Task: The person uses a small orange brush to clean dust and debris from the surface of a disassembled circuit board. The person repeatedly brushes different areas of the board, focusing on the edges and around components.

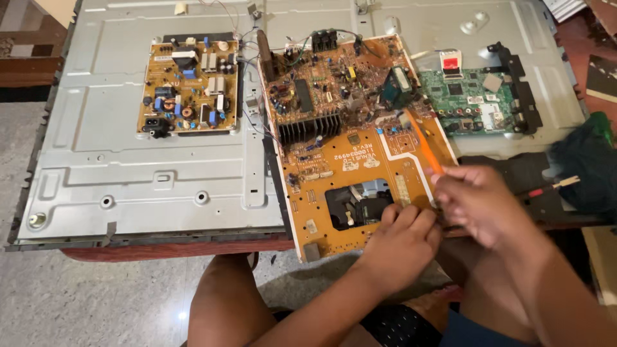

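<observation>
My left hand (402, 241) rests on the near right part of the large orange circuit board (350, 151), fingers curled down onto its surface just right of the board's dark rectangular cut-out (357, 204); I cannot tell whether anything is pinched under them. My right hand (479, 202) sits just beside it, at the board's right edge, fingers closed around the orange-handled tool (425, 146), whose blurred shaft slants up and left across the board. The two hands nearly touch.

The orange board lies tilted, its near corner overhanging the near edge of the grey metal back panel (128, 160) that carries everything, above my knees. A black finned heat sink (310, 128) stands near the board's middle, with crowded parts and wires toward its far edge.

On the panel's left part, well apart from my hands, a smaller tan power board (188, 87) lies flat. Near the panel's right edge, just beyond the orange board, sits a green circuit board (472, 99) with a black bracket (520, 96) along its right side.

To the right of my right hand, off the panel, a thin red-handled tool (546, 187) lies on a dark cloth (581, 167). The panel rests on a reddish table edge (173, 249) over a grey stone floor (96, 302).
</observation>
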